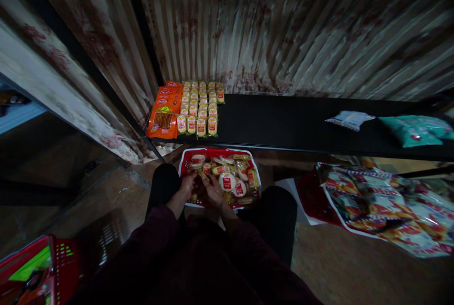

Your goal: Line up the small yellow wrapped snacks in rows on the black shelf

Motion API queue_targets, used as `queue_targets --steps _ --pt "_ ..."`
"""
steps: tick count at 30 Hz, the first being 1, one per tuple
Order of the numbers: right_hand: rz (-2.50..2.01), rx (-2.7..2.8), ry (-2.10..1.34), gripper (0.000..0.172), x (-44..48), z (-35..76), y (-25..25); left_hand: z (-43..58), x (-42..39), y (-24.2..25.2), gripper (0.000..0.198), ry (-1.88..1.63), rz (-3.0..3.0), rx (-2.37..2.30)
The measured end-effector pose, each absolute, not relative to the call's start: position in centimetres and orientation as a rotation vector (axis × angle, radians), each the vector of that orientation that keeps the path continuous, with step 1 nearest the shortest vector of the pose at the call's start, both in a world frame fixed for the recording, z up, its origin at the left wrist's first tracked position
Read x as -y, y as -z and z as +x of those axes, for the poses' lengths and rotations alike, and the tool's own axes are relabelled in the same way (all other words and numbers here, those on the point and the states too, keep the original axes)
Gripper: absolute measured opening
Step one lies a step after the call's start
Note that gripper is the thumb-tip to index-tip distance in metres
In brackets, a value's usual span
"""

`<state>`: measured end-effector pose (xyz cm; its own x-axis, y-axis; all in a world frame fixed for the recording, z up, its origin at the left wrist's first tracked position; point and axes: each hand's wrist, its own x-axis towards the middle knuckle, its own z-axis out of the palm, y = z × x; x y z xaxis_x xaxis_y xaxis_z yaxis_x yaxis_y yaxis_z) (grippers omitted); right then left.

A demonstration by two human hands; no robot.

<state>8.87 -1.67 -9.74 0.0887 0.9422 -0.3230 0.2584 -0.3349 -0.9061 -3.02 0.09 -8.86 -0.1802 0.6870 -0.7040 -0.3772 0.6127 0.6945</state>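
Note:
A red basket [184, 157] full of small wrapped snack packets [229, 181] sits on the floor between my knees. My left hand [187, 186] and my right hand [213, 189] are both down inside its near side, fingers curled among the packets. What each hand grips is too small and dark to name. On the black shelf [283, 125] just above stand rows of small yellow snack packs [200, 106] beside a stack of orange packets [165, 111].
A white packet [349, 119] and a green bag [414, 131] lie further right on the shelf. A heap of large red-and-white bags [376, 201] sits on the floor at right. Another red basket [39, 267] is at bottom left. Corrugated metal wall behind.

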Motion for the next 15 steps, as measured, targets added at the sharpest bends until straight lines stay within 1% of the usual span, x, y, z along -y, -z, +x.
queue_targets --steps 3,8,10,12,15 --pt "-1.679 1.104 -1.295 0.044 1.6 9.2 9.4 -3.0 0.2 8.6 0.027 -0.968 0.31 -1.429" --pt "-1.476 0.75 -1.5 0.04 1.6 9.1 8.7 -3.0 0.3 8.3 0.038 -0.928 0.391 -1.336" --pt "-1.447 0.667 -1.519 0.039 1.6 9.1 8.4 -3.1 0.4 8.1 0.04 -0.921 0.415 -1.338" --pt "-1.499 0.749 -1.479 0.04 1.7 9.1 8.2 -3.2 0.4 8.1 0.04 -0.931 0.42 -1.324" --pt "-1.573 1.012 -1.351 0.041 1.9 9.3 8.1 -3.2 0.5 8.1 0.035 -0.954 0.414 -1.309"
